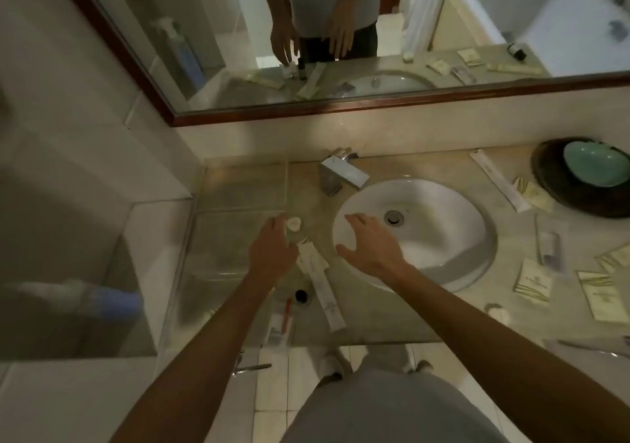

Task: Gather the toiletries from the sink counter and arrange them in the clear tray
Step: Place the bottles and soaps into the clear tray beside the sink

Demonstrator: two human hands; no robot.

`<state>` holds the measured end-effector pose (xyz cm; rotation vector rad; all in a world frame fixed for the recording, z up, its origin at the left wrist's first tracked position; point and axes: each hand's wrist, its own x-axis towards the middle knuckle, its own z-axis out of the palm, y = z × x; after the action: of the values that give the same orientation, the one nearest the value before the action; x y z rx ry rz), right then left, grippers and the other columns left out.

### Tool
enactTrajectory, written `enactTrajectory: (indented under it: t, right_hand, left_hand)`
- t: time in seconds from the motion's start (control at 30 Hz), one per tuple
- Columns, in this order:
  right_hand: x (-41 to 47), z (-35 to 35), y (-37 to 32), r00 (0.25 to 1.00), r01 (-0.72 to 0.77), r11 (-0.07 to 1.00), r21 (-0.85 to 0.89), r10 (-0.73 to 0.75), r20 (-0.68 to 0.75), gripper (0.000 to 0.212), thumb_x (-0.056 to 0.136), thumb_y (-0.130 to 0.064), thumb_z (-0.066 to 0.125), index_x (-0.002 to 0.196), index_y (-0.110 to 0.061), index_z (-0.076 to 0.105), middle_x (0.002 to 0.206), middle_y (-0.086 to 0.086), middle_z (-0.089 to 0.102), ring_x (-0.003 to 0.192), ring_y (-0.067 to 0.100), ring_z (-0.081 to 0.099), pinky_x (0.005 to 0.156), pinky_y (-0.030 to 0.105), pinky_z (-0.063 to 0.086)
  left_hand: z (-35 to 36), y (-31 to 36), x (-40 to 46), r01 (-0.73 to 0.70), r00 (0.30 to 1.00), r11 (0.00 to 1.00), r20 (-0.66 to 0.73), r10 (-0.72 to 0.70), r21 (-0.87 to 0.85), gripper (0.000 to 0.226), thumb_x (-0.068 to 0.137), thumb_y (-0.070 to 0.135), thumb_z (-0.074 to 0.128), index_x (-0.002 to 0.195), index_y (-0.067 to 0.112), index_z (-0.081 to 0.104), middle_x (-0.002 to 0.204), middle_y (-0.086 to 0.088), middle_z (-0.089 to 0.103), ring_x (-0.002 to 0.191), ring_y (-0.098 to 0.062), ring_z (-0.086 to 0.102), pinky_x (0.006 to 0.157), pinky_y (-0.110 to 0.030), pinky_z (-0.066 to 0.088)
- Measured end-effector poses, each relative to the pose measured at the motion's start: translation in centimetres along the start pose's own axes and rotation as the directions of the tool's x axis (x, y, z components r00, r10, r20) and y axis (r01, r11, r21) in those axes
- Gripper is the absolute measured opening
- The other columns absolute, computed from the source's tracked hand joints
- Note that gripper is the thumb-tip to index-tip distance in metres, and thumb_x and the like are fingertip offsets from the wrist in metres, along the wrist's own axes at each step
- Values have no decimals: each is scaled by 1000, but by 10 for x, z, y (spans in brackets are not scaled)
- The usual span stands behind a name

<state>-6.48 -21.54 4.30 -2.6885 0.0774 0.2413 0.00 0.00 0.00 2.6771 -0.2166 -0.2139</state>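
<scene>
Both hands' grips spread empty: left hand [272, 251] over clear tray [238, 183] (right hand [370, 248] above sink [443, 211]).

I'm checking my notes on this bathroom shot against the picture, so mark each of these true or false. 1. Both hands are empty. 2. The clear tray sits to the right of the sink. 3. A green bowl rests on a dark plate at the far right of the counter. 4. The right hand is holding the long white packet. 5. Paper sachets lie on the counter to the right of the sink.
1. True: the left hand and right hand are open and hold nothing.
2. False: the clear tray sits left of the sink.
3. True: the green bowl rests on the dark plate.
4. False: the long white packet lies on the counter, and the right hand hovers over the sink rim.
5. True: paper sachets lie there.
</scene>
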Motion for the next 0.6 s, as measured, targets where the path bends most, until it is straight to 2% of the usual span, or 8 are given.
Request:
enactTrajectory:
  t: [0.13,0.23,0.37,0.5,0.6]
  right_hand:
    - [-13,15,2,999,-38,999,21,37,28,66,91,-40,57,148,-16,36,150,3,43,134,23,40,107,38,41]
    - [-16,26,2,997,-77,996,39,76,21,63,90,-35,59,147,-16,38,148,3,44,133,21,41,106,36,42]
    - [-23,36,-4,994,-108,991,76,109,-12,58,90,-32,59,144,-17,43,146,0,45,131,18,41,104,34,43]
    - [-33,43,-9,992,-121,986,116,126,-33,54,91,-31,58,142,-20,45,146,-2,45,131,15,42,103,35,45]
    - [-37,46,-9,992,-117,985,125,123,-40,50,91,-30,58,139,-20,48,143,-2,46,129,15,43,102,33,45]
  left_hand:
    - [9,-15,27,-91,994,954,80,71,287,54,86,13,55,139,19,44,134,-3,51,121,-22,47,95,-38,46]
    - [19,-20,58,-209,977,897,116,178,390,43,87,14,55,130,14,51,129,-5,56,120,-23,49,94,-35,43]
    - [36,-18,86,-334,939,824,238,248,458,27,94,18,48,118,16,59,119,-4,60,114,-22,52,93,-33,41]
    - [52,-16,94,-394,910,766,336,245,508,24,96,10,45,109,13,65,113,-7,64,111,-25,57,95,-34,42]
    - [57,-14,98,-407,902,767,350,253,495,24,95,8,45,107,12,65,110,-9,62,108,-26,57,91,-34,44]
